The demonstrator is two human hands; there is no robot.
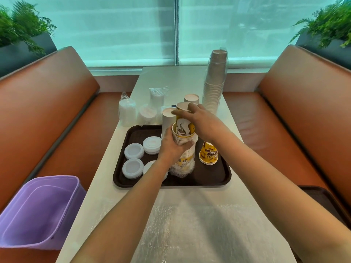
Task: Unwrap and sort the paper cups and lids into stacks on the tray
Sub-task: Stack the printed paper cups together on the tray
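Head view: left hand wraps the yellow cup stack, right hand pinches the top cup (inverted); a yank could topple the neighbouring white cup stack.

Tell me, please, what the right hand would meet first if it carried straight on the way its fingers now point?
Probably the plain white cup stack just left of the right hand, whose fingertips reach leftward over the yellow cup it grips. Depth is unclear.
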